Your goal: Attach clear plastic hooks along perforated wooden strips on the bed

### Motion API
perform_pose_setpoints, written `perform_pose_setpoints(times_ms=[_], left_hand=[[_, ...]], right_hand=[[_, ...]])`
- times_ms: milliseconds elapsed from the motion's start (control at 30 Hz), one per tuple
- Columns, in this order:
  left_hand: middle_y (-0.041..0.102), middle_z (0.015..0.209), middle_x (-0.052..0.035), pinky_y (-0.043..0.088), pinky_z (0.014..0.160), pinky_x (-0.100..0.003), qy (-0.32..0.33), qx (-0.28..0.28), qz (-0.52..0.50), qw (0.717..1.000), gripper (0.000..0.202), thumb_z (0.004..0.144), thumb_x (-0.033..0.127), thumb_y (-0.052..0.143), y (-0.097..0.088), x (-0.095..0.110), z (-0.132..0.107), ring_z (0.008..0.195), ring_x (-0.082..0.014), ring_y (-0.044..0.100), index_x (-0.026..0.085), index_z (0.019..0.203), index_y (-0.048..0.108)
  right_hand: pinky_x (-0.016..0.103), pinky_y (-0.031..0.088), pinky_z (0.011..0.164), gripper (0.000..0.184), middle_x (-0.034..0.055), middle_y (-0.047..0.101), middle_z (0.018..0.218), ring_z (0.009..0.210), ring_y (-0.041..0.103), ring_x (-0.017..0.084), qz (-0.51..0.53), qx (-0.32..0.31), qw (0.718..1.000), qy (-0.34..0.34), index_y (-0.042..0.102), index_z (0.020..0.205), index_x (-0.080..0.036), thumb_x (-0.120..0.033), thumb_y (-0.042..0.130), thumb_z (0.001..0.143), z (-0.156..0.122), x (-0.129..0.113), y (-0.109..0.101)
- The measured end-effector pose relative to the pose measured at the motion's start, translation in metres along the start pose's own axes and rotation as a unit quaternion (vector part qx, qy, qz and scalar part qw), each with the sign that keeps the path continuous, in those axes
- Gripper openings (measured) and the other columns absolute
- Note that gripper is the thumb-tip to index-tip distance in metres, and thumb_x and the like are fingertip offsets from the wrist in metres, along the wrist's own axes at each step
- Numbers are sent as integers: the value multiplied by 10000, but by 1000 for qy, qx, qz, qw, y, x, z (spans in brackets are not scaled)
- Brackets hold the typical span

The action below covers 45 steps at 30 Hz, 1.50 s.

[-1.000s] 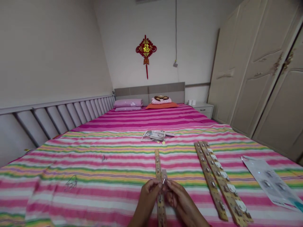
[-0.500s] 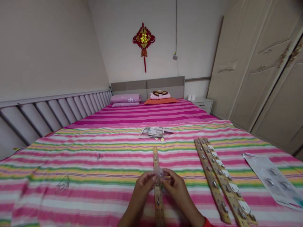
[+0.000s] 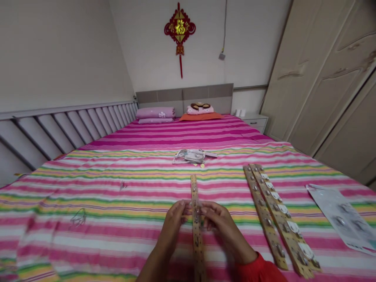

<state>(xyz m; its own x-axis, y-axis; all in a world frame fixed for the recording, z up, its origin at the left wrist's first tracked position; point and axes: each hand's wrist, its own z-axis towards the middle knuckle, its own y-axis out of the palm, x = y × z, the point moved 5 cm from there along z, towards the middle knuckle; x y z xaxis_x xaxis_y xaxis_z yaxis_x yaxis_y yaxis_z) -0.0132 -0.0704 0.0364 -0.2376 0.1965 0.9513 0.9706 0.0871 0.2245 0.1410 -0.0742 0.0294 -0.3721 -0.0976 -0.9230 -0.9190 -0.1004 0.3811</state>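
A narrow wooden strip [image 3: 199, 254] with holes and small metal fittings lies lengthwise on the striped bedcover in front of me. Over its middle, a small clear plastic piece [image 3: 194, 204], perhaps a little bag, is pinched between my two hands. My left hand [image 3: 175, 214] is closed on its left side, fingertips at the strip's edge. From the right, my right hand [image 3: 217, 216] is closed too, thumb and fingers together by the plastic and a metal fitting [image 3: 196, 211]. Exactly what lies under the fingertips is too small to make out.
Two more wooden strips [image 3: 264, 219] with metal fittings, one also carrying white discs, lie to the right. Beyond them is a clear packet [image 3: 342, 219] with metal parts. Plastic packets [image 3: 192, 156] lie farther back. Thin clear scraps [image 3: 78, 217] are on the left.
The plastic piece has come down closer to the strip, and my hands have drawn slightly apart. The view has tilted a little downward.
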Motion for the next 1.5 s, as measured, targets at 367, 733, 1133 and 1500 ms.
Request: perform_pose_setpoints(times_ms=[367,733,1133,1500], left_hand=[[670,681,-29,417,651,-234,35,-102,26,994,297,611,409,762,20,10,5,645,-134,568,137,706,689],[564,514,38,321,504,-198,49,-69,66,994,312,544,410,767,22,31,71,479,-74,450,146,642,633],[528,437,45,351,493,-204,70,-20,101,992,137,549,256,676,34,16,159,429,-69,436,142,552,599],[521,446,45,380,538,-222,101,18,148,984,82,554,195,588,25,-7,184,497,-109,500,172,491,541]], right_hand=[[164,353,393,281,80,727,774,424,547,67,207,-96,964,139,679,881,-135,-377,702,740,-2,24,16],[181,289,349,343,-41,570,452,325,412,57,-64,46,997,-26,613,641,-161,-489,713,643,63,-3,-10],[249,289,502,259,-62,412,503,520,379,126,-240,63,956,-155,428,532,-227,-386,544,700,144,-6,-28],[267,314,542,249,-51,420,553,569,404,150,-330,63,926,-169,382,550,-235,-369,474,740,172,23,-37]])
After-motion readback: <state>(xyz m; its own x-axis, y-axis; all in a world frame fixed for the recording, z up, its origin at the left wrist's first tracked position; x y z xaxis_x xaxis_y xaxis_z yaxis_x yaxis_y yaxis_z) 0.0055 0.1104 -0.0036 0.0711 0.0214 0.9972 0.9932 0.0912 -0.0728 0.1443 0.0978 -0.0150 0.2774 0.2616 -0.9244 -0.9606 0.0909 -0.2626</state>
